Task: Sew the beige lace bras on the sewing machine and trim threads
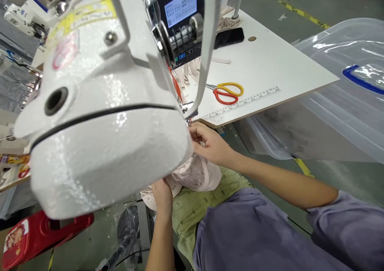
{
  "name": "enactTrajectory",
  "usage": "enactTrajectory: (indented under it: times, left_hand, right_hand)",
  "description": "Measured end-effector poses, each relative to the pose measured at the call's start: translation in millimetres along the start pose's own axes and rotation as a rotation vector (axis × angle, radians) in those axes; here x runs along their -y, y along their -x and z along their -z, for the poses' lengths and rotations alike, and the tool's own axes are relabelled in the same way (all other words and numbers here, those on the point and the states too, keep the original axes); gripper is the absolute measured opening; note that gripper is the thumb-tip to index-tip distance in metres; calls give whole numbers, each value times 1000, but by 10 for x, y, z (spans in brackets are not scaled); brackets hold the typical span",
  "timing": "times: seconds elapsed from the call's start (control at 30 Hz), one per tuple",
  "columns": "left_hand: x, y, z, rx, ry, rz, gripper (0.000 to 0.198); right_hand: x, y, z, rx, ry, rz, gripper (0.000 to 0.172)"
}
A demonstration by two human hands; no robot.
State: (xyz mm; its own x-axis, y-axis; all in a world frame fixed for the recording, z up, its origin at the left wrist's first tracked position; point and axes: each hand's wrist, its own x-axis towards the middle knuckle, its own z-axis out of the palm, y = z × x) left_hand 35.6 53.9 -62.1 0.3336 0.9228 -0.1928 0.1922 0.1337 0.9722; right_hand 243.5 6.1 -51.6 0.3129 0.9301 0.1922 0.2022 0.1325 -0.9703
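A pale pink lace garment (195,171), rounded like a bra cup on one side, hangs at the front of the white sewing machine (114,143). My right hand (214,145) is closed by the needle area, thumb and fingers pinched on the garment's upper edge; the fingertips are partly hidden. Lower down, my left hand (162,195) lies against the lace, its fingers hidden behind the machine head. A pale elastic strap (207,51) runs down from above to the presser foot area, close to my right fingers.
On the white table (264,67) lie scissors (226,93) with red and yellow handles, a black phone (229,37) and pale strips (187,73). A printed ruler scale (243,103) follows its edge. Clear plastic bins (339,115) stand right; a red plastic container (30,239) is lower left.
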Motion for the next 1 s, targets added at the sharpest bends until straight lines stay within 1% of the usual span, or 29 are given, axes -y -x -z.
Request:
enactTrajectory:
  times: [0.07, 0.1, 0.27, 0.43, 0.53, 0.7, 0.83, 0.93, 1.0]
  left_hand:
    - [3, -15, 14, -77, 39, -34, 40]
    - [5, -22, 25, -94, 51, -40, 40]
    - [54, -74, 118, -85, 37, -29, 41]
    - [66, -127, 157, -114, 40, -71, 41]
    - [6, -122, 146, -122, 47, -81, 42]
    - [-176, -84, 78, -58, 100, -41, 44]
    - [-334, -42, -22, -106, 190, -43, 44]
    - [-409, 60, -58, -124, 227, -41, 37]
    - [-409, 165, -41, -102, 206, -52, 39]
  right_hand:
    - [22, 18, 0, 7, -10, -4, 23]
    - [29, 25, -2, 9, -14, -11, 23]
    - [28, 49, -15, 16, -34, -37, 24]
    - [26, 78, -18, 49, -43, -67, 30]
    - [37, 107, -22, 60, -61, -97, 36]
    - [82, 147, -58, 59, -73, -154, 40]
    - [81, 150, -125, 32, -129, -216, 40]
    - [40, 171, -125, 54, -215, -244, 39]
    - [27, 226, -72, 113, -299, -291, 40]
